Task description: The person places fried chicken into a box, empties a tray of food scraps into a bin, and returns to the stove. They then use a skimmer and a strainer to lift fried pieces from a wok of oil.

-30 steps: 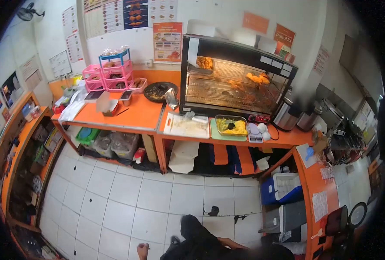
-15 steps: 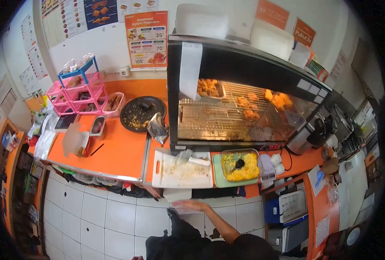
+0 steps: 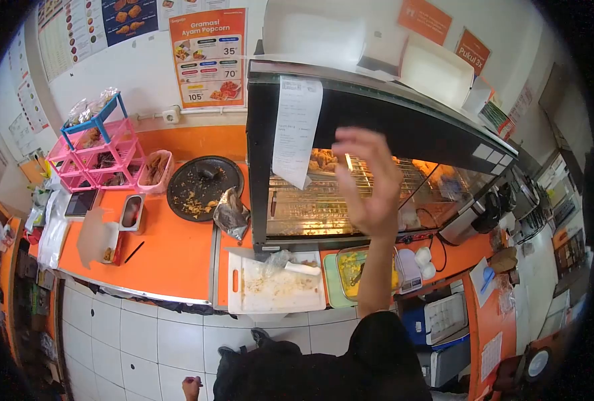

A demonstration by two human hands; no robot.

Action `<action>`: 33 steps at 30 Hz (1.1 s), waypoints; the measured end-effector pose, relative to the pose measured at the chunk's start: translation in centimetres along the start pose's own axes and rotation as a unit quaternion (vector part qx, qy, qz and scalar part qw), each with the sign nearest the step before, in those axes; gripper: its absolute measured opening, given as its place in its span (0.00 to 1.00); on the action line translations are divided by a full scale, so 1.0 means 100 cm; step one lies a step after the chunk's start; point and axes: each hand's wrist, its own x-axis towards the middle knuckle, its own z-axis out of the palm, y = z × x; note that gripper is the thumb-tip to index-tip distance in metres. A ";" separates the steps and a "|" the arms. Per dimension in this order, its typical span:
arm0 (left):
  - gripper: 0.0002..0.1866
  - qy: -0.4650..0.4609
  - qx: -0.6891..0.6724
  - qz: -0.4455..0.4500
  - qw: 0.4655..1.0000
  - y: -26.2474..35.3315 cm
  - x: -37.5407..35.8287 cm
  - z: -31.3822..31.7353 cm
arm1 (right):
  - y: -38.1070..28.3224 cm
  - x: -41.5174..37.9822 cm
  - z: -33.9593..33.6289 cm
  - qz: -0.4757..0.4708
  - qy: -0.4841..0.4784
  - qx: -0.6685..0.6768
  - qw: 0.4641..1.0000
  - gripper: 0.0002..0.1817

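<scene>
My right hand (image 3: pixel 372 180), a little blurred, is raised in front of the glass food warmer (image 3: pixel 260 220), fingers apart and holding nothing. Fried chicken pieces (image 3: pixel 437 175) sit on the wire racks inside; the hand and forearm hide part of them. A long printed receipt (image 3: pixel 295 130) hangs on the warmer's front, left of the hand. Under my forearm is a glass container (image 3: pixel 351 257) of yellow food, partly covered from view. Low by my body, my left hand (image 3: pixel 192 387) shows only in part, its fingers curled with nothing visible in them.
A white cutting board (image 3: pixel 277 301) with crumbs carries a white handle (image 3: pixel 303 269) and a crumpled plastic bag (image 3: pixel 275 264). Left of it are a round black pan (image 3: pixel 196 184), a foil pouch (image 3: pixel 232 214), a metal tin (image 3: pixel 132 214) and pink stacked baskets (image 3: pixel 103 157).
My right hand has risen from over the floor, below the counter edge, to in front of the warmer. The view has shifted, and I stand closer to the counter.
</scene>
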 end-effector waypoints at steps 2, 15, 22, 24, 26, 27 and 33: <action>0.12 -0.002 -0.043 0.033 0.999 -0.017 0.021 -0.002 | 0.009 0.022 0.000 -0.037 0.015 -0.067 0.997 0.10; 0.16 -0.056 -0.023 0.052 0.997 0.002 0.011 0.025 | 0.042 0.058 0.018 -0.086 -0.015 -0.084 0.993 0.10; 0.15 -0.095 0.081 0.056 0.991 0.009 0.009 0.006 | 0.047 0.056 0.020 -0.088 -0.003 -0.092 0.992 0.11; 0.13 -0.040 0.026 0.000 0.999 0.004 0.013 0.011 | 0.045 0.054 0.017 -0.082 0.010 -0.098 0.992 0.11; 0.12 -0.012 -0.002 -0.027 1.000 0.003 0.013 0.015 | 0.035 0.048 0.013 -0.072 0.026 -0.106 0.991 0.11; 0.12 -0.010 -0.001 -0.026 1.000 0.006 0.012 0.015 | 0.031 0.044 0.013 -0.062 0.032 -0.091 0.993 0.11; 0.12 -0.026 -0.010 -0.003 1.000 0.011 0.014 0.013 | -0.021 -0.018 0.045 -0.025 -0.071 0.193 0.978 0.09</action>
